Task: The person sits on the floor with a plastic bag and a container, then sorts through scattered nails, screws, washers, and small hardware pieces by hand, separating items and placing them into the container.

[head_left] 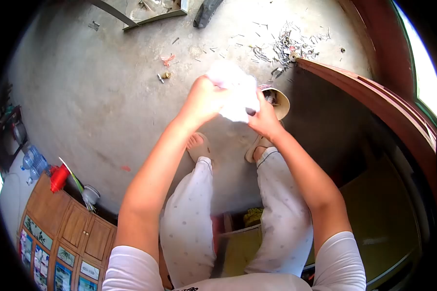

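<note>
A bright white, soft-looking bundle (234,94) is held up in front of me, above the floor. Glare washes out its detail, so I cannot tell whether it is cloth, paper or plastic. My left hand (206,99) grips its left side, fingers curled and partly lost in the white. On the lower right edge, my right hand (267,115) is closed around it, thumb towards the top. Behind the right hand, a cream tub (282,105) with small items inside shows in part near my right foot.
Many loose nails or screws (296,46) lie scattered on the concrete floor (107,92). A brass-coloured fitting (166,75) lies left of the bundle. A wooden panel edge (354,85) runs along the right, and a wooden cabinet (73,218) stands lower left.
</note>
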The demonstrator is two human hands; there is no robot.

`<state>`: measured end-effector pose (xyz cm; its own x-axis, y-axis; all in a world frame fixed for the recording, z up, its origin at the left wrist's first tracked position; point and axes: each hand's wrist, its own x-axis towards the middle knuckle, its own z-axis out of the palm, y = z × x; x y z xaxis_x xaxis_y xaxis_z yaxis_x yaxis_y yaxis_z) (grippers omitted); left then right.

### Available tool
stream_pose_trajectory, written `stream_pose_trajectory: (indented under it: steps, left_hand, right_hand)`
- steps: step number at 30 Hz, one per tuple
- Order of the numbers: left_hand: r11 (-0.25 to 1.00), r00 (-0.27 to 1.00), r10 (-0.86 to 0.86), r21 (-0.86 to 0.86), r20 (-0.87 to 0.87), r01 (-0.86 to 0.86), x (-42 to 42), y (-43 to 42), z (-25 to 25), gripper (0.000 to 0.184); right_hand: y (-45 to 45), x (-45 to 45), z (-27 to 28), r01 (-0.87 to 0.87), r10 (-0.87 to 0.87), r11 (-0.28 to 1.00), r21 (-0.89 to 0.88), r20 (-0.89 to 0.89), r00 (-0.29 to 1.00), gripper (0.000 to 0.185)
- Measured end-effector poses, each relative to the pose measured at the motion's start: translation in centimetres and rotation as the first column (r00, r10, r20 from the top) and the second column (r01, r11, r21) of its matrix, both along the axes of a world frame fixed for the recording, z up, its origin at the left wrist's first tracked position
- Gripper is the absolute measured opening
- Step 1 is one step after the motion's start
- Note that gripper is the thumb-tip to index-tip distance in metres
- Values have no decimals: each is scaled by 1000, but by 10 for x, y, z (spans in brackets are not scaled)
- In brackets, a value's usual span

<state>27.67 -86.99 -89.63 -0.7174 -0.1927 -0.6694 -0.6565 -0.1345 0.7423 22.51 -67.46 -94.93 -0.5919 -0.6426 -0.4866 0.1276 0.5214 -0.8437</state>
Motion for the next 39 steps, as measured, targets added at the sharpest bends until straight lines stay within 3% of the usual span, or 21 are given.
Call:
stream_pose_trajectory:
  steps: [1, 3, 6, 9, 10, 11, 13, 14, 17, 21, 22, 24, 26, 30, 33, 34, 35, 36, 37, 38, 39]
  left_hand:
    - [993, 992, 122, 3, -36, -122, 5, 1, -7, 32]
    - [978, 974, 201, -30, -100, -205, 11, 4, -25, 26]
    - [971, 969, 219, -73, -114, -228, 22, 11, -54, 23]
    - [975, 979, 193, -101, -62, -199, 22, 20, -70, 19]
    - [975, 982, 186, -112, -44, -190, 19, 20, -74, 18]
    - [964, 968, 216, -132, -131, -233, 18, 17, -83, 18]
    - [936, 919, 260, -156, -297, -315, 28, 6, -110, 19]
    - [890, 922, 262, -298, -286, -346, 33, -6, -132, 29]
    - [953, 946, 268, -90, -182, -288, 19, -42, -113, 29]
    - [972, 985, 100, -197, -138, -127, 12, -55, -119, 29]
    - [990, 992, 50, -128, -112, -64, 7, -59, -116, 28]
    - [997, 995, -70, 11, -74, 71, -5, -66, -109, 28]
    - [999, 995, -43, 25, -89, 45, -12, -63, -119, 28]
    - [986, 973, -13, 161, -229, 51, -11, -46, -136, 24]
    - [977, 949, 83, 212, -303, -18, -1, -26, -129, 21]
    - [977, 943, 103, 212, -317, -35, 5, -21, -126, 21]
    - [976, 936, 123, 209, -329, -54, 13, -18, -124, 20]
    - [986, 944, 67, 167, -324, -13, 24, -12, -129, 26]
    - [992, 948, 10, 124, -318, 31, 33, -7, -133, 32]
    - [986, 985, 10, 168, -175, 20, 37, -6, -121, 30]
    - [979, 980, 96, 196, -176, -61, 43, -4, -122, 25]
  right_hand:
    - [-3, -9, -6, -101, 100, 981, 163, 16, 995, 81]
    - [1, -14, -22, -87, 84, 987, 136, 32, 996, 74]
    - [-1, -24, -33, 39, -54, 998, 50, 342, 938, 66]
    - [-16, -23, -54, 52, -56, 998, 21, 282, 958, 51]
    - [-22, -27, -58, -16, 40, 996, -92, 265, 963, 37]
    - [-21, -28, -70, -112, 94, 991, 68, 225, 970, 23]
    - [-23, -39, -73, -206, 191, 970, 127, 122, 974, 21]
    - [-23, -47, -71, -221, 212, 962, 160, 74, 975, 21]
    - [-13, -63, -73, -257, 256, 952, 164, 33, 966, 23]
    - [-6, -75, -69, -336, 350, 915, 223, -24, 936, 24]
    - [-6, -78, -71, -353, 376, 898, 262, -40, 926, 27]
    - [-6, -85, -78, -253, 307, 911, 325, -128, 943, 19]
    - [-15, -91, -62, -161, 256, 900, 406, -193, 947, 15]
    - [-31, -73, -56, -330, 262, 943, -51, -500, 826, 13]
    - [-49, -55, -80, -455, 518, 855, 247, -377, 768, 17]
    - [-52, -51, -92, -539, 588, 801, 261, -169, 791, 25]
    - [-46, -43, -122, -570, 574, 811, 132, 10, 819, 25]
    - [-56, -40, -119, -318, 270, 947, 40, 434, 859, 23]
    - [-63, -37, -112, -68, 55, 998, -9, 690, 722, 20]
    - [-75, -33, -98, 197, -138, 979, 49, 871, 472, 19]
    - [-76, -28, -107, 141, -71, 990, -9, 830, 553, 20]
